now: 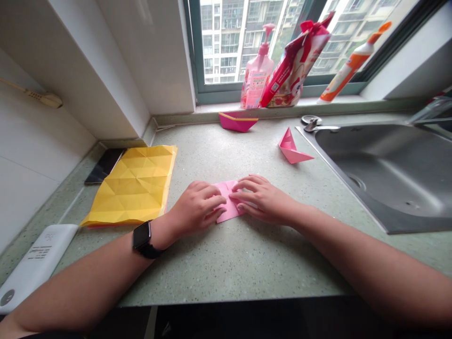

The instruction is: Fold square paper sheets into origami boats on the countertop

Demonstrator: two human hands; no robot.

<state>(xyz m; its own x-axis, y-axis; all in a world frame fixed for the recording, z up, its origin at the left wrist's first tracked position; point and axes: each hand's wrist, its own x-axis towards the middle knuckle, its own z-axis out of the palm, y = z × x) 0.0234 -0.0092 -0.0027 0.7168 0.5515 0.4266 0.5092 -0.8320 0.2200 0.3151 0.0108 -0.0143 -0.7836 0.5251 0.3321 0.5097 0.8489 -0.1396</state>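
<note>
At the far left a white slab (35,263) lies at the desk (226,268) edge, and a dark phone (105,165) sits by the wall, both well apart from my hands. The creased yellow sheets (136,186) lie flat beside my left wrist, close enough to reach without crowding the middle. A black watch (143,238) is strapped on that wrist.

My left hand (197,207) curls over the left end of the pink paper (228,207), which lies flat on the desk between both hands. Its fingers (215,192) are bent, tips pushed down on the paper, and the thumb seems to nip the near edge, so the paper cannot slide. My right hand (263,200) lies over the paper's right end, fingers (243,186) stretched and close together, pressing it down against the hard top.

Further back, one folded pink boat (237,121) rests against the sill and another (292,148) stands near the sink (388,169), set aside from the work. A pump bottle (257,75), a red pouch (294,66) and an orange-capped tube (353,63) lean on the window.
</note>
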